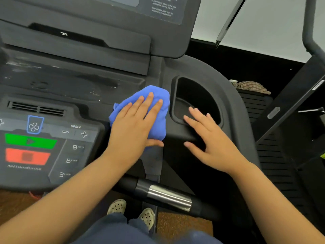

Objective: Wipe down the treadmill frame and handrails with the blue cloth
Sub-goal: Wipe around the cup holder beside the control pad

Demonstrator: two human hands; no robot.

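Here we are at the treadmill console (202,67), and everything is placed off the cup holder (197,99), the dark recess on the console's right wing. Just to the left of the cup holder sits the blue cloth (159,124), bunched up and lying on the console frame, its edge almost at the recess's rim. The left hand (135,124) is flat on top of it, fingers straight and together, thumb tucked along the cloth's near edge: pressing, not clutching. At the near rim of the cup holder comes the right hand (209,138), fingers spread and relaxed, gripping nothing, fingertips reaching the lip of the recess; how hard it bears on the plastic, I cannot tell. Far left of the cup holder, the control panel shows a green button (30,140) above a red button (27,156). Nearer the person than the cup holder, the handrail (168,194) runs across with its shiny metal sleeve. Beyond the cup holder to the right, a crumpled checked cloth (251,86) lies on the neighbouring machine
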